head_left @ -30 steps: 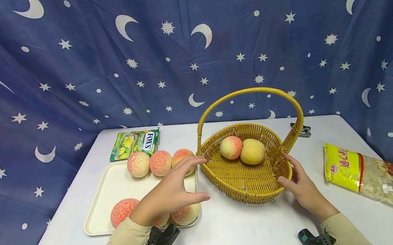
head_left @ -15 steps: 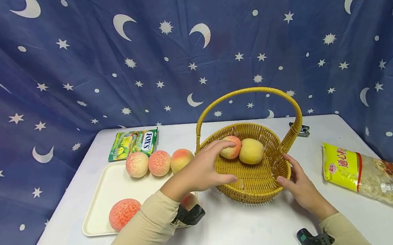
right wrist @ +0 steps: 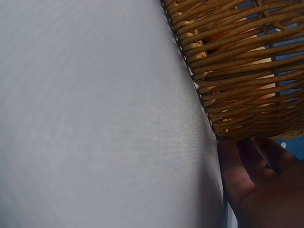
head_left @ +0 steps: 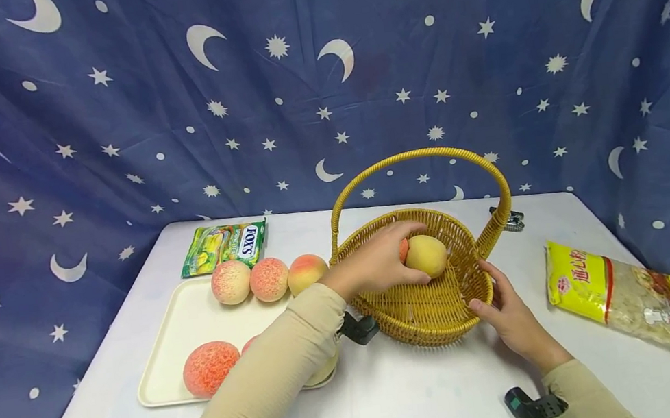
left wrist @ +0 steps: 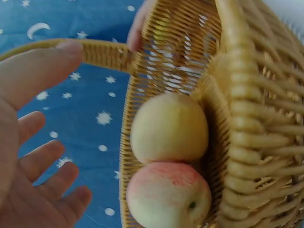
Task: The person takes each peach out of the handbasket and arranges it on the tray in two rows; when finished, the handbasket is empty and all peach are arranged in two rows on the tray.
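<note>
The left hand (head_left: 385, 258), fingers apart, is near a yellow peach (head_left: 427, 256) and a cream peach (left wrist: 168, 198) (blushed pink), touching inside the golden wicker basket (head_left: 408, 305). The right hand (head_left: 517, 323) grips the basket.

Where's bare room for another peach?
Free: near floor of the basket, in front of its two peaches; left side of the tray, behind the red peach; table between the sleeves. Crowded: the tray's back edge with three peaches; the basket's back, near the left grip.
</note>
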Tool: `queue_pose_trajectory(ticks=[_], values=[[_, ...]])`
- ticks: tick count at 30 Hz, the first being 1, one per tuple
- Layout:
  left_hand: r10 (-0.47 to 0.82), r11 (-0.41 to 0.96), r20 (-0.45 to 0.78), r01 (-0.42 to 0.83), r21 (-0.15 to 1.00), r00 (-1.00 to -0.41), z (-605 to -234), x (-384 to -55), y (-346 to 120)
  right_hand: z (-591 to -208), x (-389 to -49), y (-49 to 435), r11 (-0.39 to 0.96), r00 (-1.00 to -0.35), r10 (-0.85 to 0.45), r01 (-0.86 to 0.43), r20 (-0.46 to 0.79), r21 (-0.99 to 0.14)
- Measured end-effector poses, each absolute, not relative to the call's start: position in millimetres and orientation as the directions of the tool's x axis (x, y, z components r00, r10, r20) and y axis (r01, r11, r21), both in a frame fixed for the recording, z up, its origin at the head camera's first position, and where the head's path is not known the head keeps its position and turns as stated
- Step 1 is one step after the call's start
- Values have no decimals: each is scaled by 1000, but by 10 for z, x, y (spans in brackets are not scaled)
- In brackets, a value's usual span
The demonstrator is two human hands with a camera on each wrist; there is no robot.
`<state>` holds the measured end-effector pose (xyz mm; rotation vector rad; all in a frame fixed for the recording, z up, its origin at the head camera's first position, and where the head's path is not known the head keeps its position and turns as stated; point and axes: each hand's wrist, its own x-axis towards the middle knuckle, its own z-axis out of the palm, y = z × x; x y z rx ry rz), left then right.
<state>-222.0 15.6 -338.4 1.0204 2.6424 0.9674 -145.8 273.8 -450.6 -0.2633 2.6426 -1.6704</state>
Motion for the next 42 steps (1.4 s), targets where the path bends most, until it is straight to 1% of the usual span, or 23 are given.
queue_pose_trajectory(ticks=[8,15,19,25,27,32,39,42], values=[[641,571,37,508,645,-767,-3474,-2412,313,-4482,-1466,2734,412,-985,-146,-141,87,-900],[684,547,4,516,659,-730,-3539,-2422,456,-4485,-1485,2741,426,-987,-142,-128,74,-896],[691,543,-2,518,661,-723,-3578,-2460,520,-4473,-1476,2748,420,-986,-148,-133,77,-898],[661,562,-59,441,700,-748,-3630,-2520,540,-4496,-1473,2758,430,-984,-154,-146,86,-891],[659,570,-79,428,701,-748,-3638,-2527,536,-4507,-1477,2757,425,-985,-152,-142,84,-894],[667,612,-106,462,642,-738,-3626,-2528,549,-4527,-1475,2752,404,-986,-147,-129,75,-906],[632,694,-152,468,546,-760,-3606,-2495,535,-4519,-1471,2751,404,-988,-141,-121,69,-907],[629,704,-155,473,530,-762,-3602,-2484,528,-4525,-1469,2753,403,-988,-139,-118,67,-908]])
